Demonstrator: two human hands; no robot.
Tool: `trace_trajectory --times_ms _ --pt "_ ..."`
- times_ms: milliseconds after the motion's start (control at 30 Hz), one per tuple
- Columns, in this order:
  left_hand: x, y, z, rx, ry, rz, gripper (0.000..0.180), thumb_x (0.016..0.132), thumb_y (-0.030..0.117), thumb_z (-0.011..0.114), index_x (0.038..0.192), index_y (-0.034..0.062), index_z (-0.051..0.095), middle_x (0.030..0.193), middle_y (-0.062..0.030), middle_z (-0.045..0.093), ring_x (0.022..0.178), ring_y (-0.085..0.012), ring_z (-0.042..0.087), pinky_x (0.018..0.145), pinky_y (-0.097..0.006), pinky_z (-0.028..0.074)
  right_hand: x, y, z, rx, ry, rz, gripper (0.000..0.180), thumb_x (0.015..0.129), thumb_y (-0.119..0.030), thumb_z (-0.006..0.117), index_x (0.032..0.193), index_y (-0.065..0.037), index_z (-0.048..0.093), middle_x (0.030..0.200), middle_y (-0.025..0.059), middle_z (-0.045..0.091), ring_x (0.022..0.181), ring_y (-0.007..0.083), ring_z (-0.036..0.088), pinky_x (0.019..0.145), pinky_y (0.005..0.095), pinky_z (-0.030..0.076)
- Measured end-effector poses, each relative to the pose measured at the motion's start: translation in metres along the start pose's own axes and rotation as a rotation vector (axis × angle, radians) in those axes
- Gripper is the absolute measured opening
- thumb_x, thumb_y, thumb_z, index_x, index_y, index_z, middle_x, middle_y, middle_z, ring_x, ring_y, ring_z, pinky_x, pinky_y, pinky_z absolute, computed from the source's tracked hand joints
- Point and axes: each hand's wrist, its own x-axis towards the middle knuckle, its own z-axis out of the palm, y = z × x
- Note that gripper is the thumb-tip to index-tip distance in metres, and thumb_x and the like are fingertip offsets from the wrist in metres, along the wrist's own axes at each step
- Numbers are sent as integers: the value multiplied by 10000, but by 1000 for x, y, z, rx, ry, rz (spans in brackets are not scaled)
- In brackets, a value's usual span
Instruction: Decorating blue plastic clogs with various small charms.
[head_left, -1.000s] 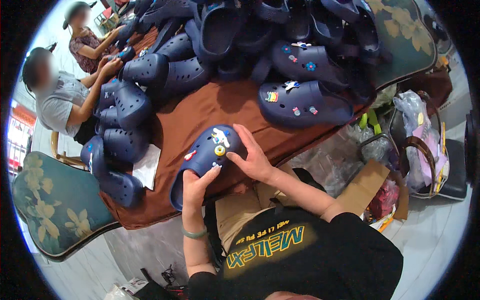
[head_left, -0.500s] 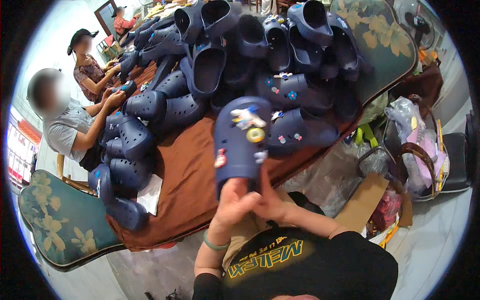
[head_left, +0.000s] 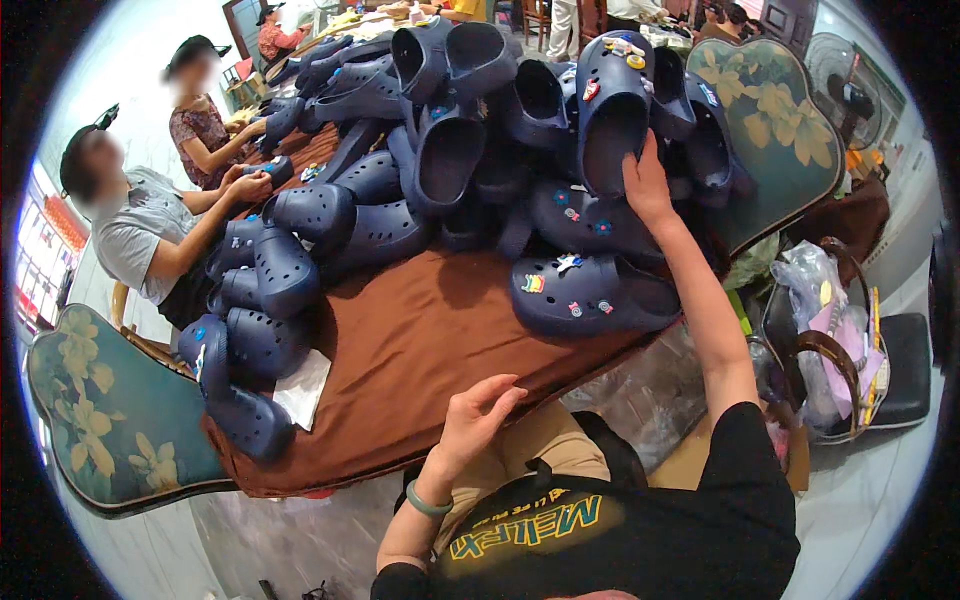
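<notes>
My right hand (head_left: 648, 180) reaches far over the table and grips a dark blue clog with charms (head_left: 612, 110), held upright against the top of a heap of dark blue clogs (head_left: 450, 150). My left hand (head_left: 478, 415) hovers with fingers apart at the near edge of the brown tablecloth (head_left: 420, 350) and holds nothing. Another charm-covered clog (head_left: 585, 292) lies on the cloth just below my right forearm.
Two other people (head_left: 140, 235) sit at the table's left side handling clogs. More clogs (head_left: 250, 340) hang over the left edge beside a floral chair (head_left: 100, 420). A second floral chair back (head_left: 780, 130) and bags (head_left: 830, 330) stand at the right.
The clog with charms went from the near table edge, held in both hands, up onto the heap. My right hand carried it there; my left hand let go and stayed near the edge.
</notes>
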Motion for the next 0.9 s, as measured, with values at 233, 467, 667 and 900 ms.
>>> trace_trajectory --times_ms 233,467,667,900 --pt "-10 -22 -15 101 95 -38 246 934 91 596 1139 -43 613 973 -97 706 914 -138 657 816 -260 520 18 22 33 -315 54 81 490 934 -195 524 1315 61 353 1299 303 412 1192 473 447 1019 471 380" --pt "-11 -26 -14 258 68 112 180 932 72 593 1076 -24 644 935 -76 712 865 -122 660 789 -255 518 3 43 25 -297 109 -6 646 904 -245 598 1353 100 288 1363 331 325 1275 482 340 1081 469 307" --pt "-11 -39 -18 312 76 227 176 904 68 611 1058 -3 658 912 -106 710 839 -181 689 746 -290 533 -8 61 34 -447 141 -33 671 858 -273 611 1339 116 348 1340 319 377 1276 448 329 1108 488 233" --pt "-12 -48 -18 410 115 471 148 849 16 646 994 -5 656 847 -114 686 775 -256 667 685 -337 524 -77 -79 8 12 65 -308 421 965 -122 512 1326 66 403 1351 183 404 1184 280 478 1009 390 417"
